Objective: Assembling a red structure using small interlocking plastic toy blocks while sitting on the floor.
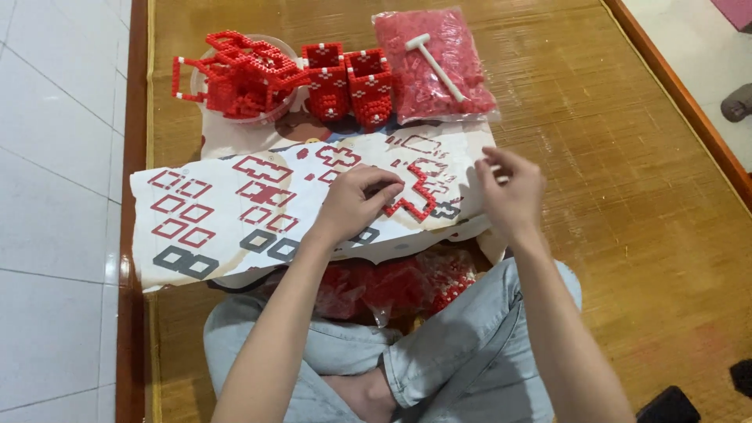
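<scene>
A long printed pattern sheet (211, 211) lies across my lap on the woven mat, with red and grey outline shapes on it. My left hand (356, 200) rests on the sheet, its fingers pressing a flat red block frame (415, 196) that lies over one printed shape. To the right, my right hand (511, 188) hovers just above the sheet's edge with fingertips pinched together; whether a small piece is between them I cannot tell. A clear bag of red pieces (392, 286) sits in my lap under the sheet.
At the back stand a bowl heaped with red block frames (239, 74), two red block boxes (348, 82), and a clear bag of red pieces (439, 66) with a small white hammer (435, 63) on it. White floor tiles (55, 196) lie left; a wooden border (681, 94) runs right.
</scene>
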